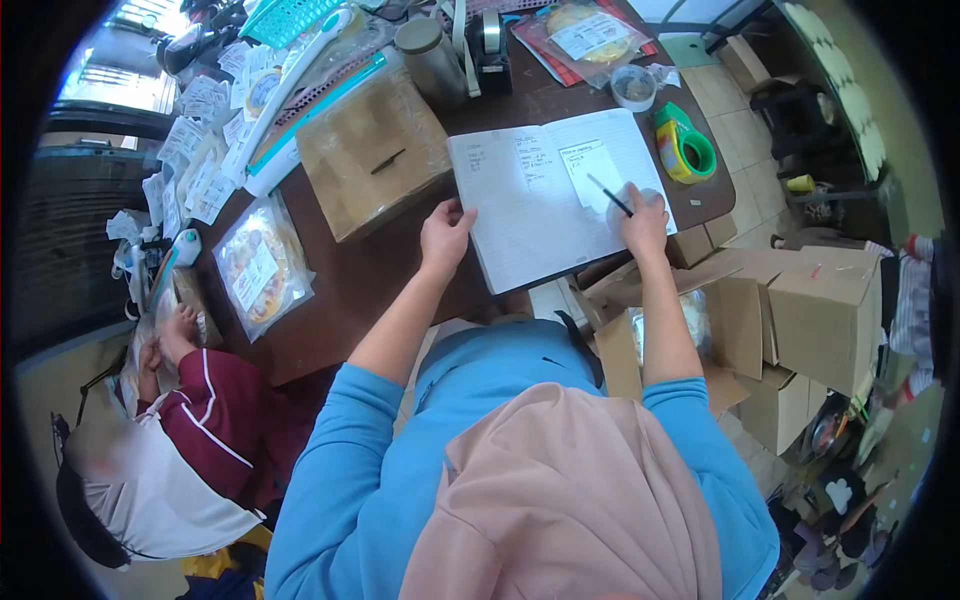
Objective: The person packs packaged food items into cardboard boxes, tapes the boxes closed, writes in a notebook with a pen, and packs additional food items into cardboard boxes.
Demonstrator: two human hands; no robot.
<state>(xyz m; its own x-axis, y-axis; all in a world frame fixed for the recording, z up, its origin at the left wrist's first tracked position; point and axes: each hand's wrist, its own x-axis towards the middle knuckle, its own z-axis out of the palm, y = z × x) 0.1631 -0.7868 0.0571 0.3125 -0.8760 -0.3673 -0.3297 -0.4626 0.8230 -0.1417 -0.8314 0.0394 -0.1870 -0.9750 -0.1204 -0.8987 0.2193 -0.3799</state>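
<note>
An open notebook (520,235) with lined pages lies at the table's front edge, handwriting on both pages. On its right page rests a small white note slip (590,172) with writing. My right hand (645,225) is closed around a dark pen (612,197), whose upper end points toward the slip. At the notebook's left edge, my left hand (447,235) has its fingers curled against the cover and pages. A taped cardboard box (370,130) stands just beyond that hand, with a black pen (388,161) on top.
Green tape rolls (685,150) sit right of the notebook. Behind it are a lidded jar (430,60), a tape dispenser (490,50) and a packaged item (590,40). A clear-wrapped package (262,265) lies left. Another person (190,430) works at left; open cartons (740,310) stand right.
</note>
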